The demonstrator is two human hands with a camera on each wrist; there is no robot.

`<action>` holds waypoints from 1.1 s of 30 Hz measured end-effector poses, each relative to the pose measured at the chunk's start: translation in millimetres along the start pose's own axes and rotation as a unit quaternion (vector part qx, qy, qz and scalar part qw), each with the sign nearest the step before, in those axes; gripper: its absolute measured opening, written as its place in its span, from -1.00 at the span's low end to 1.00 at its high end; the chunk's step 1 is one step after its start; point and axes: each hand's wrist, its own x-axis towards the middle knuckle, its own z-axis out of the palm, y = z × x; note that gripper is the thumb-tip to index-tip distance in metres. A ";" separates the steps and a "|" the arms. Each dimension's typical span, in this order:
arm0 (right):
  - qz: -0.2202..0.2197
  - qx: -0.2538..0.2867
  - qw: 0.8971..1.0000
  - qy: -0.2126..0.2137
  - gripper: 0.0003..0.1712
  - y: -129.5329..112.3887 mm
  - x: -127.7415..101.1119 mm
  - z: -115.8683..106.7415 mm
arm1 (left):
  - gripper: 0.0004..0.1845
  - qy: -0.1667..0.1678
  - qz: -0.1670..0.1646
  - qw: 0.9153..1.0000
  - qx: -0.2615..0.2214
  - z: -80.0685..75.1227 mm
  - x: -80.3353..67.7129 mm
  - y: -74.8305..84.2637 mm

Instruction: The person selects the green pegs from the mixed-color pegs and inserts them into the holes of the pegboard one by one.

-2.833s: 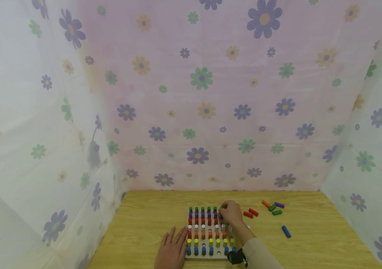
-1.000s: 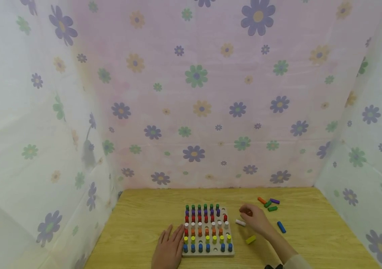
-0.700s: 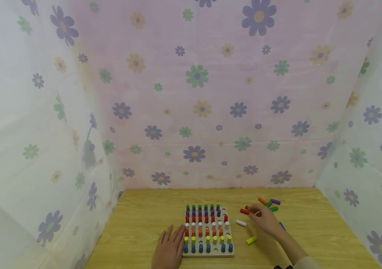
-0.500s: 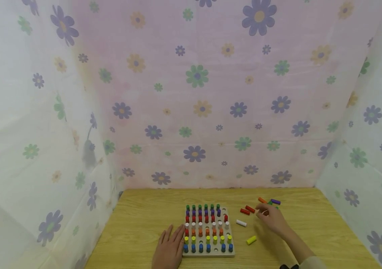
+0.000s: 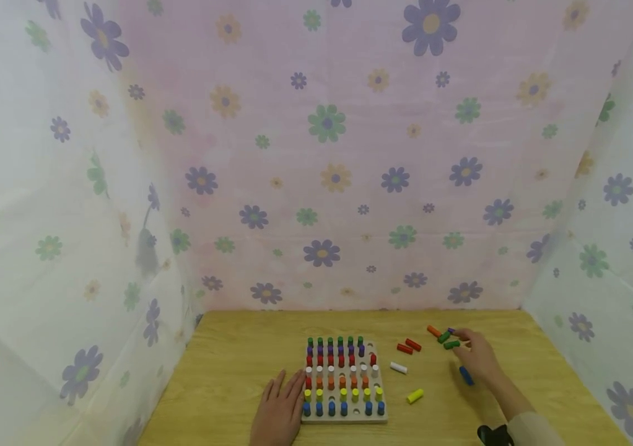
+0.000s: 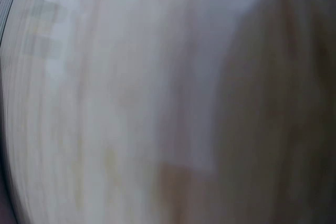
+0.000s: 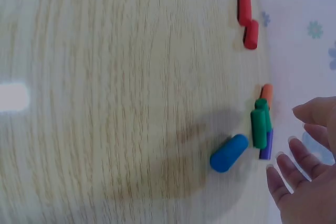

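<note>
Right wrist view shows the right hand (image 7: 307, 174) with fingers loose and apart, holding nothing, just beside a cluster of green pegs (image 7: 259, 124), a purple peg (image 7: 266, 148) and a blue peg (image 7: 229, 153) on the wooden table (image 7: 105, 103). From the head view, the left hand (image 5: 279, 414) lies flat with straight fingers, touching the left edge of the pegboard (image 5: 344, 419). Two red pegs (image 5: 409, 346) lie between board and cluster.

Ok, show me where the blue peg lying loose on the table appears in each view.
Head: blue peg at lower right, partly behind the right hand.
Left wrist: not in it; all blur.
Right wrist: blue peg low, right of centre.
Shared landmark: two red pegs.
</note>
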 end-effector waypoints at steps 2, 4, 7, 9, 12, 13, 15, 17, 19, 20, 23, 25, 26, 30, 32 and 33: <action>0.015 0.010 1.000 -0.013 -0.48 3.0 2.3 -1.2 | -0.40 0.001 0.000 1.000 -0.003 -0.8 -0.9 -0.1; 0.035 0.019 0.999 -0.027 -0.45 6.5 4.3 -1.2 | -0.40 0.000 -0.005 1.000 -0.004 -0.6 -1.7 0.3; 0.051 0.031 0.997 -0.047 -0.39 11.8 7.7 -1.4 | -0.41 -0.002 -0.009 1.000 -0.005 0.6 -2.5 1.3; 0.058 0.037 0.996 -0.055 -0.37 14.9 9.6 -1.6 | -0.42 -0.003 -0.010 1.000 -0.007 0.7 -2.5 2.5; 0.066 0.046 0.994 -0.069 -0.33 18.8 12.9 -2.7 | -0.43 -0.005 -0.007 1.000 -0.006 0.5 -2.0 3.9; 0.068 0.047 0.994 -0.072 -0.31 19.4 14.0 -3.2 | -0.44 -0.006 -0.007 1.000 -0.004 0.2 -1.5 4.3; 0.072 0.046 0.993 -0.078 -0.30 20.5 16.6 -4.5 | -0.44 -0.008 -0.008 1.000 0.000 -0.3 -0.4 5.1; 0.072 0.036 0.994 -0.079 -0.29 21.1 18.8 -5.3 | -0.44 -0.009 -0.006 1.000 0.003 -1.7 0.8 5.8; 0.069 0.021 0.994 -0.077 -0.28 23.4 20.4 -4.8 | -0.44 -0.011 -0.004 1.000 0.004 -3.6 1.4 6.4; 0.067 0.015 0.995 -0.076 -0.28 24.4 21.0 -4.2 | -0.44 -0.013 -0.003 1.000 0.003 -4.4 1.5 6.7; 0.057 0.001 0.996 -0.072 -0.29 27.5 21.7 -1.3 | -0.44 -0.015 -0.001 1.000 0.001 -6.8 1.3 6.9; 0.051 -0.011 0.997 -0.063 -0.31 29.4 21.8 1.1 | -0.44 -0.014 0.000 1.000 -0.001 -7.9 1.1 6.9; 0.052 -0.013 0.997 -0.059 -0.32 29.6 21.7 2.1 | -0.44 -0.016 -0.001 1.000 -0.001 -8.0 1.0 6.8; 0.053 -0.034 0.997 -0.049 -0.35 32.6 21.5 6.8 | -0.43 -0.015 -0.001 1.000 0.000 -7.9 0.5 5.6; 0.053 -0.037 0.997 -0.048 -0.37 34.4 21.6 9.3 | -0.44 -0.013 -0.002 1.000 0.002 -7.5 0.0 4.6; 0.051 -0.036 0.997 -0.048 -0.38 35.4 21.9 10.5 | -0.45 -0.012 -0.002 1.000 0.002 -7.4 -0.4 4.1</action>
